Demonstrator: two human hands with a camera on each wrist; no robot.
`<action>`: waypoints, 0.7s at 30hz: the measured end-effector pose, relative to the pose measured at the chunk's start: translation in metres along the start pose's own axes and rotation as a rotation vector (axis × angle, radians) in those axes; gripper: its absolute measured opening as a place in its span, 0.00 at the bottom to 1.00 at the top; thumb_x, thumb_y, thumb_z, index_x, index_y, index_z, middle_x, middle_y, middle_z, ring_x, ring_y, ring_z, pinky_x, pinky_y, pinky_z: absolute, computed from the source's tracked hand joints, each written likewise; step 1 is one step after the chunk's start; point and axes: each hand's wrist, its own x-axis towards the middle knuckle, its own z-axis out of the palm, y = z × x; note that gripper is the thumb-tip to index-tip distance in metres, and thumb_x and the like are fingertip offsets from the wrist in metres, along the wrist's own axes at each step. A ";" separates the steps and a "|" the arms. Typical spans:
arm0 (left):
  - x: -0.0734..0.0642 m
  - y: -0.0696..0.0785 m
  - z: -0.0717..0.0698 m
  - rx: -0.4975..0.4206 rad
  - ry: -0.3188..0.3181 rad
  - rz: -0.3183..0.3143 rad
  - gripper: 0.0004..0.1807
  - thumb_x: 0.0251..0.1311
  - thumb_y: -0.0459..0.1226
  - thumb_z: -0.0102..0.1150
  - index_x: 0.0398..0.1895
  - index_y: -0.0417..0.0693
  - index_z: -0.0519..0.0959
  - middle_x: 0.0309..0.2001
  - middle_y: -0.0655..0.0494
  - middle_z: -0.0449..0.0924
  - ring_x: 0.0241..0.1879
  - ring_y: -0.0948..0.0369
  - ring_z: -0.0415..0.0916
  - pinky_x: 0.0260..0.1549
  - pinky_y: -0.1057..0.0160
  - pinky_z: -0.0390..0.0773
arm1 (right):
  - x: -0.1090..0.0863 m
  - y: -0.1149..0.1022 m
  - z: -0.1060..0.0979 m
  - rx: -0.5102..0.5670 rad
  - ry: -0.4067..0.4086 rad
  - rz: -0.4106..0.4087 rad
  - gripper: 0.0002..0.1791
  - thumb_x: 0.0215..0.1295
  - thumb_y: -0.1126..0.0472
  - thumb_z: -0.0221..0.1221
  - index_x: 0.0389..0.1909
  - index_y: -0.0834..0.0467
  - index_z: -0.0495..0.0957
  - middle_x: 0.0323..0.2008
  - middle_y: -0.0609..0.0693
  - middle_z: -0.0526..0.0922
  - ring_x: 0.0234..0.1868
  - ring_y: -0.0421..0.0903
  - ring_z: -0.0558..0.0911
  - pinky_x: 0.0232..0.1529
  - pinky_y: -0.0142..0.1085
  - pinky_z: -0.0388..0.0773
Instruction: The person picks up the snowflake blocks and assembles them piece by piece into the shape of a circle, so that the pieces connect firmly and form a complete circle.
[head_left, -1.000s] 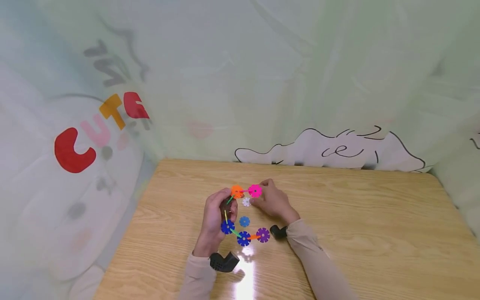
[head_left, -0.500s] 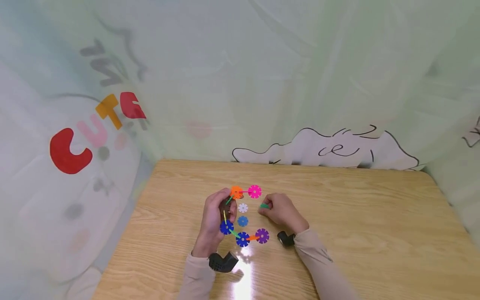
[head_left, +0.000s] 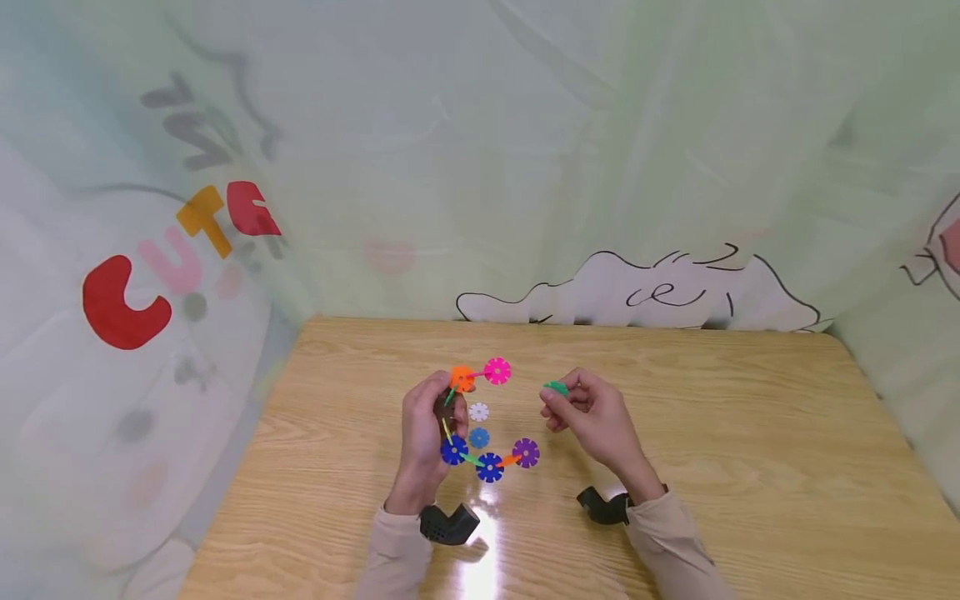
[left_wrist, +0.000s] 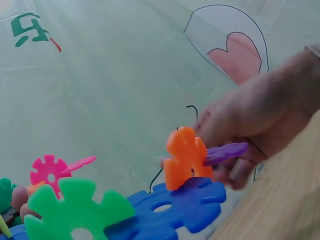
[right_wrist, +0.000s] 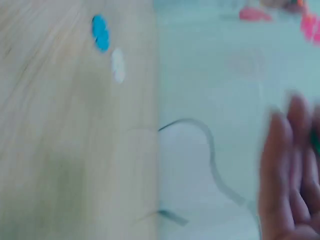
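My left hand (head_left: 422,425) grips a curved chain of interlocking plastic snowflake discs, fingers around a dark brown disc (head_left: 446,410). From one end of the chain stick out an orange disc (head_left: 462,379) and a pink disc (head_left: 497,371); at the other are dark blue discs (head_left: 490,467) and a purple disc (head_left: 526,452). Close up in the left wrist view, a green disc (left_wrist: 75,212) slots into a blue one (left_wrist: 200,202). Raised to the right, my right hand (head_left: 600,421) pinches a separate green disc (head_left: 556,388) between thumb and fingers.
A white disc (head_left: 478,412) and a light blue disc (head_left: 479,437) lie on the wooden table (head_left: 735,433), seen inside the chain's curve. A printed curtain (head_left: 570,167) hangs behind the table. Black wrist mounts (head_left: 450,525) sit at both cuffs.
My right hand, over by the white disc at first, has picked up the green disc and moved right with it. The left hand still holds the chain, whose purple end has risen slightly.
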 end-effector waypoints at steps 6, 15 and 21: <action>-0.002 -0.003 0.005 0.039 0.061 0.027 0.22 0.78 0.40 0.43 0.26 0.46 0.81 0.13 0.63 0.73 0.10 0.69 0.67 0.10 0.73 0.70 | -0.008 -0.012 0.027 0.032 0.159 -0.204 0.03 0.71 0.71 0.65 0.41 0.67 0.85 0.34 0.62 0.90 0.32 0.37 0.89 0.36 0.34 0.90; -0.005 -0.013 0.014 0.090 0.126 0.061 0.23 0.82 0.48 0.46 0.27 0.47 0.76 0.16 0.61 0.72 0.11 0.67 0.67 0.12 0.73 0.72 | -0.018 -0.020 0.050 0.067 0.052 -0.140 0.13 0.82 0.64 0.55 0.55 0.68 0.82 0.42 0.63 0.90 0.34 0.42 0.89 0.39 0.40 0.92; -0.005 -0.013 0.016 0.115 0.117 0.031 0.17 0.78 0.44 0.56 0.28 0.46 0.74 0.14 0.61 0.73 0.11 0.66 0.70 0.12 0.71 0.73 | -0.019 -0.020 0.052 0.007 0.166 -0.264 0.09 0.78 0.68 0.59 0.50 0.65 0.86 0.37 0.60 0.91 0.18 0.41 0.83 0.16 0.33 0.82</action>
